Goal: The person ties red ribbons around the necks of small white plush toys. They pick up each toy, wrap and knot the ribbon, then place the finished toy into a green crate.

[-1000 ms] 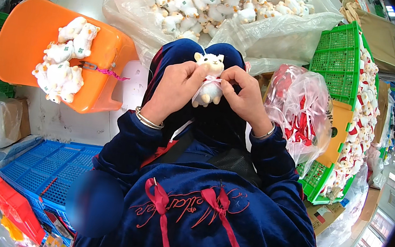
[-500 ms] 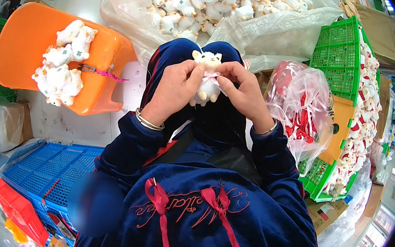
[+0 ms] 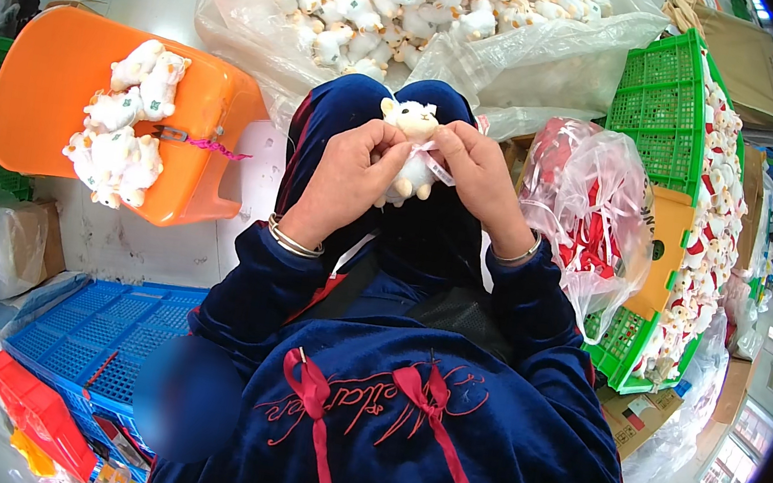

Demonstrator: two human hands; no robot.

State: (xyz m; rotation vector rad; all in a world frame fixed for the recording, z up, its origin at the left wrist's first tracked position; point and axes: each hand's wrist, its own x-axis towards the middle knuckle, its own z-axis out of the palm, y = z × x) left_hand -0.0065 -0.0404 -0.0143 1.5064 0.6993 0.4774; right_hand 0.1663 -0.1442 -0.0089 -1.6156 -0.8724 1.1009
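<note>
A small white plush animal (image 3: 417, 123) with pale ears and stubby cream feet is upright between my hands, above my dark blue lap. My left hand (image 3: 348, 175) is closed at the toy's left side, thumb and fingers pinching at its neck. With thumb and fingers pressed together, my right hand (image 3: 482, 181) grips a pale pink ribbon (image 3: 438, 171) at the toy's neck. One ribbon end hangs down beside the toy's body. Whether the left fingertips also hold ribbon is hard to see.
Ahead lies a big clear plastic bag (image 3: 519, 72) full of white plush toys. On an orange stool (image 3: 43, 85) at left are several more and small snips (image 3: 169, 133). At right are a bag of red and pink ribbons (image 3: 588, 211) and a green crate (image 3: 658, 102); blue crates (image 3: 108, 326) stand lower left.
My right hand has drawn the ribbon slightly up and right, and its loose end now shows beside the toy. The toy's head has shifted a little to the right.
</note>
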